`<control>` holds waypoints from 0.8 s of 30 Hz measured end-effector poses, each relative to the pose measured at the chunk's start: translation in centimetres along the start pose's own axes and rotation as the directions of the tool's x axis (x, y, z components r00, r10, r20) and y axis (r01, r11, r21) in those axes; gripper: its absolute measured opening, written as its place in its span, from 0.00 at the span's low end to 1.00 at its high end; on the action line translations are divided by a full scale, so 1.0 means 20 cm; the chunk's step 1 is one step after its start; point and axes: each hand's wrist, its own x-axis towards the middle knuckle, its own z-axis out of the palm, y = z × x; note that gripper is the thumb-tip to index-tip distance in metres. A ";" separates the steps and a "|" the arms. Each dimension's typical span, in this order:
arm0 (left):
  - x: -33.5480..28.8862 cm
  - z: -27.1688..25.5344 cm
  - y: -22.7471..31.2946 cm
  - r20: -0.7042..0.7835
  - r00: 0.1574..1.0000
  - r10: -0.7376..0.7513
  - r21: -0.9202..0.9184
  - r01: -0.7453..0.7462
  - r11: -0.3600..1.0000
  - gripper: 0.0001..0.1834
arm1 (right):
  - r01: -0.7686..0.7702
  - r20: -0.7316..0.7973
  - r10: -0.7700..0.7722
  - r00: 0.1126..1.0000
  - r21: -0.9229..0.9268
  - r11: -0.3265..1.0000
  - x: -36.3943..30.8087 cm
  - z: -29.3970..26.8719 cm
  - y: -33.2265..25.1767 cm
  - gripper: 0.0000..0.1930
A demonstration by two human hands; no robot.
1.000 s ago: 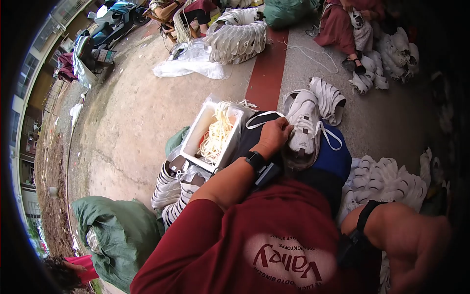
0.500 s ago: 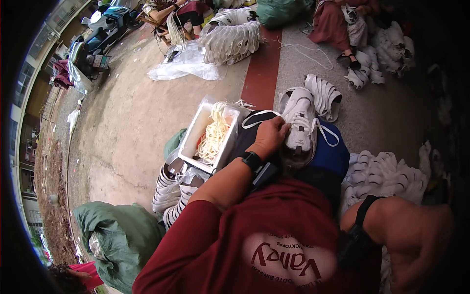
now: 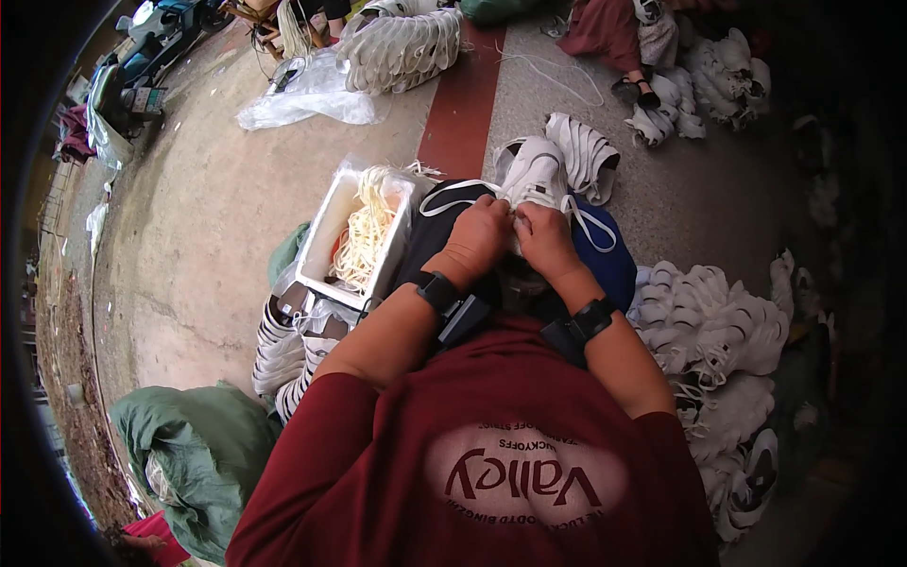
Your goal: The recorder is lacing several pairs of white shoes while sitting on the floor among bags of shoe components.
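Two hands: the left hand [image 3: 477,238] and the right hand [image 3: 546,236] sit side by side over the person's lap, fingers curled in and pinched at the near end of a white sneaker [image 3: 531,180]; each wrist wears a black band.
Grip: both hands look closed on the shoe's upper and its lace; the fingertips are hidden under the knuckles, so I cannot tell exactly what each one pinches.
Sneaker: it lies just beyond the knuckles, resting on dark cloth over the lap, toe pointing away. It looks light, with a soft, yielding upper and a firmer sole, so the sides of the sole or the heel seem the sound places to hold it.
Lace: a white shoelace [image 3: 452,193] loops out to the left of the hands, and another strand trails to the right. Thin, limp and likely to slip, it is best nipped near its tip.
Tray: a white box [image 3: 321,248] of loose pale laces stands just left of the lap, on stacked white soles [image 3: 274,352].
Right side: a heap of white shoes [image 3: 718,326] lies near the right forearm.
Floor: bare concrete [image 3: 208,217] with a red stripe [image 3: 465,113] beyond the sneaker.
Far: a long row of white soles [image 3: 402,47] and a clear plastic bag [image 3: 307,93]; another person sits at the top right among more shoes.
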 end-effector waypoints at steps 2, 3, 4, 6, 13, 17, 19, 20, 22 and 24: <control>-0.01 -0.03 0.03 -0.031 0.991 -0.127 -0.084 0.124 0.989 0.08 | -0.019 -0.010 0.019 1.000 -0.044 0.999 0.00 0.02 0.03 0.05; -0.02 -0.02 0.03 -0.029 0.991 -0.131 -0.086 0.128 0.988 0.08 | -0.034 -0.026 0.032 0.999 -0.086 0.996 0.00 0.03 0.02 0.05; -0.02 -0.01 0.02 -0.048 0.986 -0.161 -0.116 0.154 0.981 0.09 | -0.036 -0.022 0.035 0.999 -0.086 0.996 -0.01 0.04 0.02 0.05; -0.01 -0.01 0.02 -0.070 0.980 -0.187 -0.150 0.175 0.973 0.09 | -0.002 -0.028 -0.005 1.000 -0.248 0.969 -0.01 0.05 -0.01 0.05; -0.01 -0.01 -0.01 0.005 0.955 -0.296 -0.370 0.277 0.887 0.09 | 0.140 0.059 -0.127 0.990 -0.389 0.910 0.02 -0.04 -0.02 0.02; -0.02 -0.05 0.02 -0.029 0.950 -0.310 -0.392 0.275 0.878 0.05 | -0.036 -0.266 -0.078 0.961 -0.396 0.918 -0.06 -0.34 0.10 0.04; -0.03 -0.06 0.05 -0.179 0.980 -0.083 -0.197 0.047 0.979 0.04 | -0.067 -0.292 -0.033 0.956 -0.325 0.943 -0.09 -0.42 0.07 0.02; -0.02 -0.06 0.09 -0.166 0.986 -0.019 -0.197 -0.014 0.980 0.04 | -0.019 -0.256 -0.028 0.966 -0.181 0.983 -0.10 -0.45 0.06 0.03; 0.02 -0.07 0.15 -0.165 0.978 0.127 -0.117 -0.148 0.982 0.04 | 0.074 -0.235 -0.063 0.970 0.040 0.996 -0.12 -0.44 0.07 0.03; 0.06 -0.04 0.18 -0.159 0.938 0.309 0.007 -0.312 0.950 0.04 | 0.055 -0.250 -0.027 0.968 0.102 0.993 -0.12 -0.42 0.08 0.04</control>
